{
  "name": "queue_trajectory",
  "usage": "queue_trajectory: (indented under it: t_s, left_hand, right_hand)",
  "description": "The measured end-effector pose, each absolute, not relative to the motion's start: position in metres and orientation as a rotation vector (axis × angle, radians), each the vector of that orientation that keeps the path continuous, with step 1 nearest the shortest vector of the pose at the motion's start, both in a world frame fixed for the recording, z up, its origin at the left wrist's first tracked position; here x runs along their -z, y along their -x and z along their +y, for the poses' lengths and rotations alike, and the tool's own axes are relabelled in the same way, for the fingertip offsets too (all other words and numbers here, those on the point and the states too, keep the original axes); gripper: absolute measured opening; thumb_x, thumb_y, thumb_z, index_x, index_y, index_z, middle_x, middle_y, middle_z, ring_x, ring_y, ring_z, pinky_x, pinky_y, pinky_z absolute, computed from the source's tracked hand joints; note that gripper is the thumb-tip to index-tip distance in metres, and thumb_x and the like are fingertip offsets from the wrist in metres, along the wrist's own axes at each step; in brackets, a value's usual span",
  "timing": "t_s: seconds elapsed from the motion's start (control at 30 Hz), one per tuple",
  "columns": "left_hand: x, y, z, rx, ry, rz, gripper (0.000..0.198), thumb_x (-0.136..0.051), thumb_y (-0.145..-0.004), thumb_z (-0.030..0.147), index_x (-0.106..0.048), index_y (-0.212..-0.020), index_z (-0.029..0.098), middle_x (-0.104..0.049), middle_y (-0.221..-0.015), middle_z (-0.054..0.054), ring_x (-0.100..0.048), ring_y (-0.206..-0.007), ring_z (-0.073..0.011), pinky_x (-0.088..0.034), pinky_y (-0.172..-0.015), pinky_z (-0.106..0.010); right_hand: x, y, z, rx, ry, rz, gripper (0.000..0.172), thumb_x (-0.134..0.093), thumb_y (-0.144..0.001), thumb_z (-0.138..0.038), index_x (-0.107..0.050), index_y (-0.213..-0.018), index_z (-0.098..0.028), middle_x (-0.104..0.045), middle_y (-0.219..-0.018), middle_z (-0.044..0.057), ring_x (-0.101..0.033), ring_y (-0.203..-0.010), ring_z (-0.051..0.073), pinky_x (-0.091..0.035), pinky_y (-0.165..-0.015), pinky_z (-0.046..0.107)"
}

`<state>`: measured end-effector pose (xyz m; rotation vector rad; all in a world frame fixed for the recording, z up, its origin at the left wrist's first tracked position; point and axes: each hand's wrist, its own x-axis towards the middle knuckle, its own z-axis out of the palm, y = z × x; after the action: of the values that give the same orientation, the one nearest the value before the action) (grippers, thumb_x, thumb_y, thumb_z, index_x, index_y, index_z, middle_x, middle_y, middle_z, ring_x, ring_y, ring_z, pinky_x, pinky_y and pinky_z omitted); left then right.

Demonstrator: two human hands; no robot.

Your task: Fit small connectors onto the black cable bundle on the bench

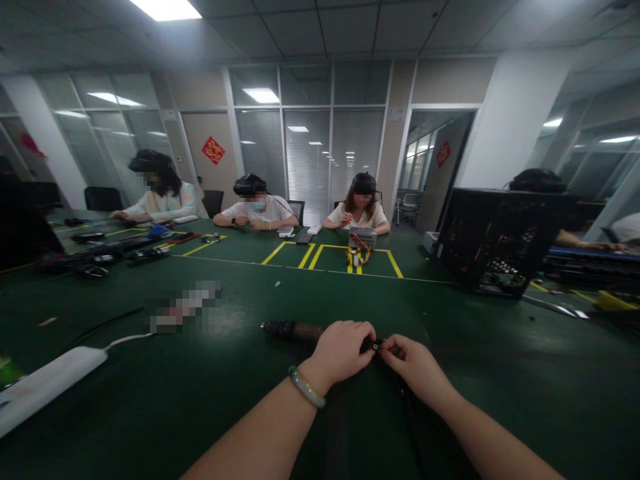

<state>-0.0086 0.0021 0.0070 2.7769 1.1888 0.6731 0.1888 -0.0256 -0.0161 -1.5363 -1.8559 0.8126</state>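
Note:
My left hand (343, 350), with a pale green bangle on its wrist, is closed over a dark cylindrical tool (293, 331) lying on the green table (200, 400). My right hand (413, 363) pinches a small black part (376, 345) at the spot where the two hands meet. The fingers of both hands are curled together around that part. Dark cables run from the hands toward me, partly hidden by my forearms.
A white power strip (47, 383) with a cord lies at the left. A black open computer case (495, 240) stands at the right. Three people sit at the far side, with tools, cables and yellow tape lines (320, 253) before them.

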Motion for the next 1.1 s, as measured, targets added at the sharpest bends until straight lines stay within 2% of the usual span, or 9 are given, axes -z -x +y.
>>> queue_trajectory:
  t_s: [0.23, 0.37, 0.5, 0.7, 0.87, 1.1]
  left_hand:
    - [-0.0090, 0.0081, 0.0010, -0.644, -2.783, 1.177, 0.013, -0.061, -0.084, 0.031, -0.056, -0.094, 0.023, -0.063, -0.093, 0.001, -0.058, -0.089, -0.0183, -0.040, -0.080, -0.031]
    - [-0.0097, 0.0080, 0.0005, -0.651, -2.775, 1.218, 0.019, -0.061, -0.084, 0.032, -0.055, -0.099, 0.023, -0.063, -0.093, 0.001, -0.058, -0.088, -0.0182, -0.041, -0.079, -0.031]
    - [-0.0093, 0.0083, 0.0007, -0.605, -2.806, 1.179, 0.014, -0.061, -0.084, 0.032, -0.056, -0.094, 0.023, -0.062, -0.094, 0.001, -0.057, -0.090, -0.0179, -0.041, -0.081, -0.031]
    - [-0.0058, 0.0088, 0.0014, -0.669, -2.765, 1.245, 0.023, -0.061, -0.084, 0.033, -0.053, -0.103, 0.023, -0.062, -0.094, 0.000, -0.058, -0.089, -0.0189, -0.041, -0.078, -0.031]
    - [-0.0060, 0.0092, 0.0028, -0.636, -2.812, 1.160, 0.013, -0.058, -0.086, 0.033, -0.055, -0.094, 0.023, -0.062, -0.093, 0.002, -0.057, -0.090, -0.0181, -0.040, -0.080, -0.032]
    - [-0.0067, 0.0099, 0.0025, -0.687, -2.792, 1.176, 0.017, -0.061, -0.084, 0.032, -0.054, -0.097, 0.023, -0.062, -0.092, 0.001, -0.057, -0.088, -0.0184, -0.041, -0.078, -0.032]
  right_hand:
    - [0.0197, -0.1904, -0.0252, -0.817, 1.537, -1.850, 0.016, -0.056, -0.088, -0.035, -0.066, -0.092, -0.022, -0.070, -0.085, 0.000, -0.064, -0.075, 0.018, -0.046, -0.063, 0.024]
    - [0.0211, -0.1916, -0.0243, -0.830, 1.529, -1.853, 0.017, -0.055, -0.088, -0.036, -0.066, -0.093, -0.023, -0.070, -0.087, 0.000, -0.064, -0.076, 0.018, -0.046, -0.064, 0.024]
    - [0.0229, -0.1916, -0.0231, -0.817, 1.504, -1.862, 0.016, -0.056, -0.087, -0.034, -0.066, -0.091, -0.021, -0.070, -0.085, 0.000, -0.064, -0.076, 0.018, -0.046, -0.064, 0.024]
    - [0.0179, -0.1886, -0.0246, -0.814, 1.532, -1.855, 0.016, -0.056, -0.087, -0.034, -0.066, -0.089, -0.022, -0.069, -0.082, 0.000, -0.064, -0.073, 0.017, -0.044, -0.060, 0.024]
    - [0.0163, -0.1893, -0.0245, -0.817, 1.525, -1.861, 0.015, -0.056, -0.087, -0.034, -0.066, -0.090, -0.022, -0.069, -0.083, 0.000, -0.064, -0.075, 0.018, -0.045, -0.063, 0.024]
    - [0.0216, -0.1919, -0.0233, -0.844, 1.531, -1.860, 0.019, -0.055, -0.088, -0.037, -0.065, -0.094, -0.022, -0.070, -0.086, 0.001, -0.064, -0.076, 0.018, -0.045, -0.064, 0.025]
